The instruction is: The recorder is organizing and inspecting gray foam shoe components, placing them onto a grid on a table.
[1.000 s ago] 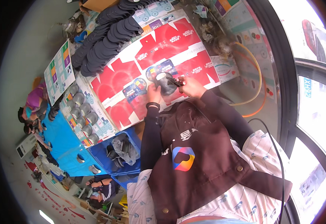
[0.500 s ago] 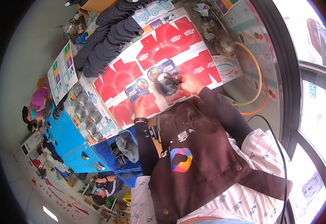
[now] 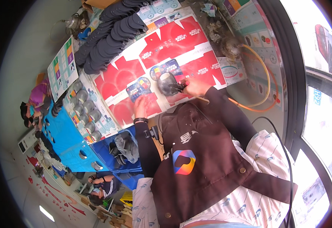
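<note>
My right hand (image 3: 197,88) is closed around a black spray gun (image 3: 180,86) with red parts. A rounded dark grey piece (image 3: 167,84) sits right at its front; whether it belongs to the gun I cannot tell. Both are over a red-and-white printed sheet (image 3: 122,72). On this sheet, my left hand (image 3: 141,106) rests flat with fingers stretched out, holding nothing I can see. Its fingertips are by a blue printed card shape (image 3: 138,89). Another blue card shape (image 3: 171,67) shows just beyond the grey piece.
Overlapping dark grey curved pads (image 3: 113,43) line the far left. Grey cup-shaped pieces (image 3: 87,106) stand at left, above a blue bin (image 3: 130,150). Yellow and orange hoses (image 3: 263,79) loop at right, beside the window frame (image 3: 287,68). Other people (image 3: 103,186) are at far left.
My right hand and the spray gun have shifted slightly, the grey piece a little to the left. The orange hose now reaches closer to my right forearm. My left hand has barely moved.
</note>
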The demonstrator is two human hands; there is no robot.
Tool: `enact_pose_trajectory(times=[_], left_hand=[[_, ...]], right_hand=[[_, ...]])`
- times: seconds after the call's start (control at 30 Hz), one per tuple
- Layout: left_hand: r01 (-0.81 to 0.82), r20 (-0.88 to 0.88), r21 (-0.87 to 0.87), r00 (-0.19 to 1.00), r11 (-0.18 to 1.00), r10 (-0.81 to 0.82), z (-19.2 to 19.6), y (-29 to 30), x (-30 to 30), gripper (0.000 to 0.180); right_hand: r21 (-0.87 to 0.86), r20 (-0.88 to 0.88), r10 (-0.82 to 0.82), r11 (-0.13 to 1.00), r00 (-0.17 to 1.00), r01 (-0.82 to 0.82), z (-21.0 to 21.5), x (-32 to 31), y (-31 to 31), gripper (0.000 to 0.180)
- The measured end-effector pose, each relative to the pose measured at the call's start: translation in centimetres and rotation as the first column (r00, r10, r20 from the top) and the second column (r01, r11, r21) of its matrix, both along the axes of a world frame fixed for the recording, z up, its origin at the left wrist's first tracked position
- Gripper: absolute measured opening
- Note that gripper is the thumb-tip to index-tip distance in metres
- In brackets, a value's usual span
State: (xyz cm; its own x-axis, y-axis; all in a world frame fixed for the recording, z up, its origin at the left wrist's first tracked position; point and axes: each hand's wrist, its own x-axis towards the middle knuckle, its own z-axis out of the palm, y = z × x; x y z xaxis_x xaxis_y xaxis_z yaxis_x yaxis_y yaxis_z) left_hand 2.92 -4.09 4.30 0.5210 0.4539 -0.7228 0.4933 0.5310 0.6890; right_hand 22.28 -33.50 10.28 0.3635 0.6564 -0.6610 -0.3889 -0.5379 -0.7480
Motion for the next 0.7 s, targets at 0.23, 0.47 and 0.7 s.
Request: enact_pose_trajectory(times=[0.23,0.47,0.7], left_hand=[[0.024,-0.021,0.004,0.999,1.0,-0.023,-2.0,-0.1,0.6,0.028],[0.16,-0.1,-0.036,0.982,0.986,-0.163,-2.7,-1.6,3.3,0.037],[0.447,-0.299,0.079,0.863,0.891,-0.407,-4.7,-2.6,6.4,0.03]], right_hand=[[0.156,0.284,-0.169,0.979,0.944,0.129,-1.4,-0.9,0.6,0.033],[-0.095,0.225,0.207,0.977,0.952,-0.19,-1.2,0.0,-0.6,0.035],[-0.123,0.344,0.262,0.965,0.902,-0.233,-0.8,1.0,-0.2,0.029]])
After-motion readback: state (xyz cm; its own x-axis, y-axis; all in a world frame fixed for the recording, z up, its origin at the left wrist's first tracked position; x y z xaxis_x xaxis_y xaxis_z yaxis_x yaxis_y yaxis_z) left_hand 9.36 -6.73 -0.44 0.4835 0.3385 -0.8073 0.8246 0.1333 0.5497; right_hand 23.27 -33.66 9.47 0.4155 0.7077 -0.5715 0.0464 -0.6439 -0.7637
